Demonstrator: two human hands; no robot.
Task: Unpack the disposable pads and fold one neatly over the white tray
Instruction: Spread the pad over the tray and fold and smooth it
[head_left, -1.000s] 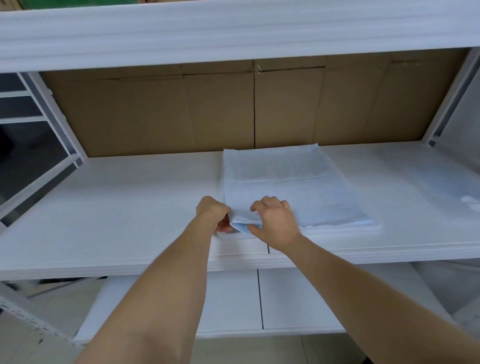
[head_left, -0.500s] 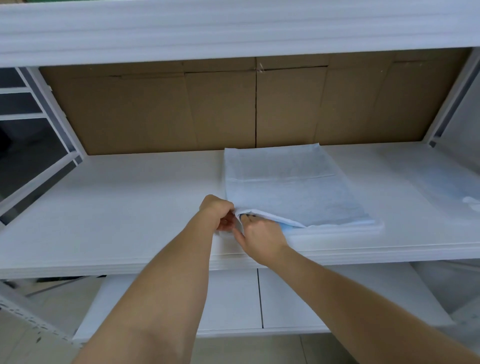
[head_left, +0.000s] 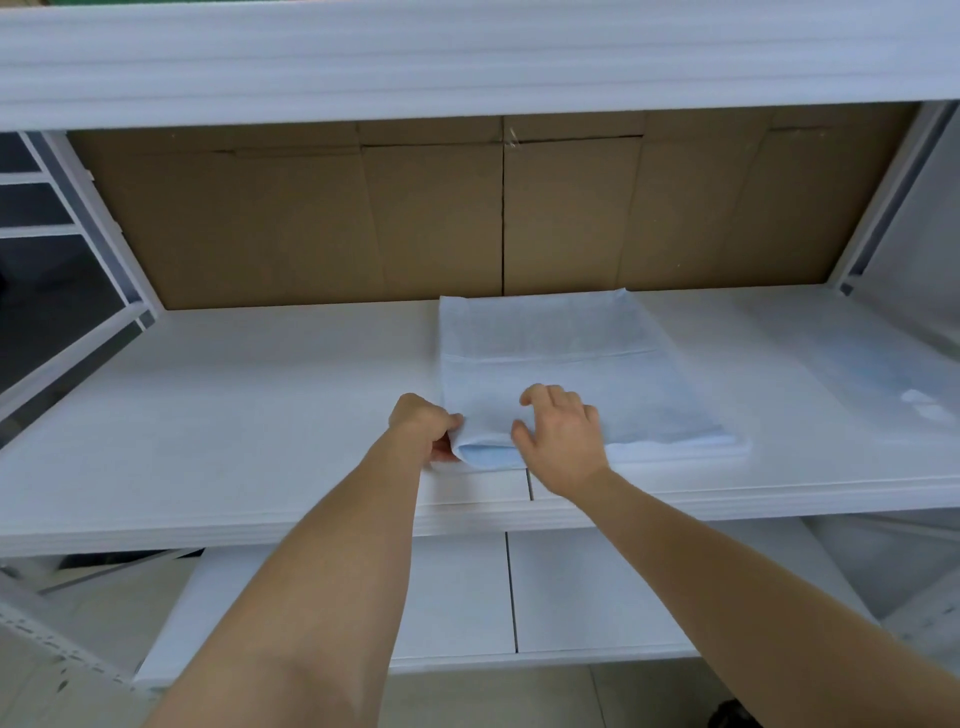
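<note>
head view: left hand (head_left: 422, 427) pinches pad (head_left: 561, 364) corner; right hand (head_left: 558, 437) fingers spread on pad.

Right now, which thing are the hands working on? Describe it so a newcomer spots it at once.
Look at the middle white shelf backed by brown cardboard. At its front centre lies a folded pale blue pad, flat over a white tray. The left hand pinches its near left corner; the right hand rests on top. Unlike the clear packaging at right, it is opaque and neatly rectangular.
</note>
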